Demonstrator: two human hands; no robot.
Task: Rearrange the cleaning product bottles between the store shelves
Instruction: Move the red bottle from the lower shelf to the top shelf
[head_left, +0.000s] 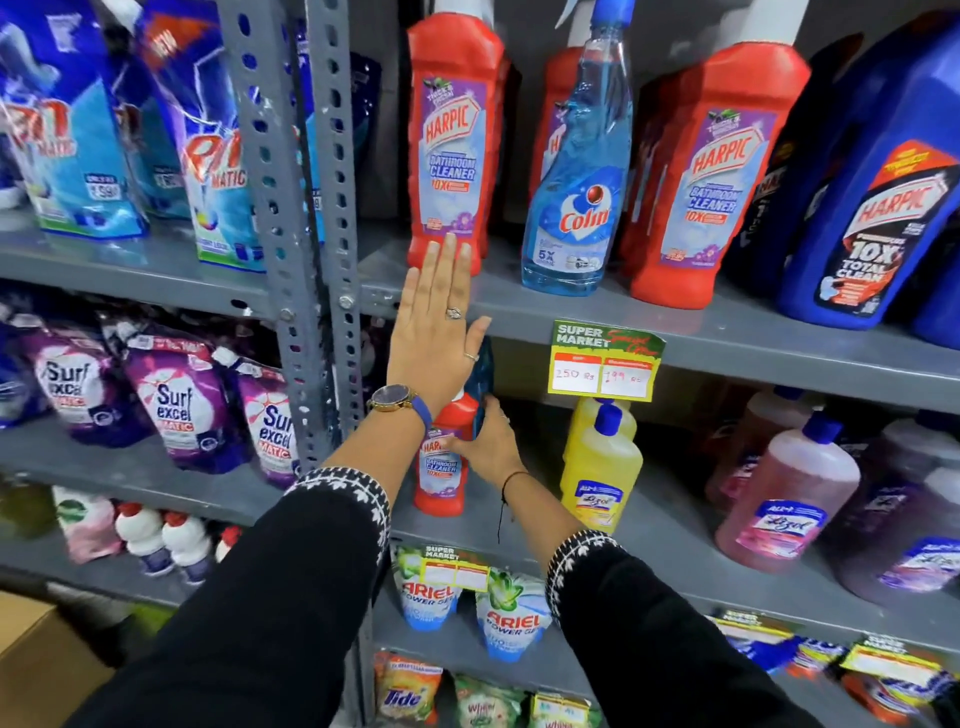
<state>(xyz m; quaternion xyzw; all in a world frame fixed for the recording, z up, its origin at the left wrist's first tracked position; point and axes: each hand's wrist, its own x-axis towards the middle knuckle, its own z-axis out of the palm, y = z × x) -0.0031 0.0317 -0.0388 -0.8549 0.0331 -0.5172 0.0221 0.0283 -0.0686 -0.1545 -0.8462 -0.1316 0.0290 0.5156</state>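
My left hand (436, 338) is raised flat with its fingers spread and holds nothing. Its fingertips lie in front of the base of a red Harpic bottle (454, 130) on the upper shelf (753, 332). One shelf down, my right hand (488, 449) grips a dark blue bottle (482, 379), which my left hand partly hides. Its thumb lies across a smaller red Harpic bottle (441, 483) that stands right beside the blue one. A blue Colin spray bottle (576, 197) and another red Harpic bottle (711, 187) stand further right on the upper shelf.
Large blue Harpic jugs (878, 208) fill the upper shelf's right end. Yellow Lizol (597, 467) and pink Lizol bottles (789, 493) stand right of my right hand. A perforated grey upright (306, 234) divides the bays. Detergent pouches (171, 400) fill the left bay, and a price tag (605, 361) hangs from the shelf edge.
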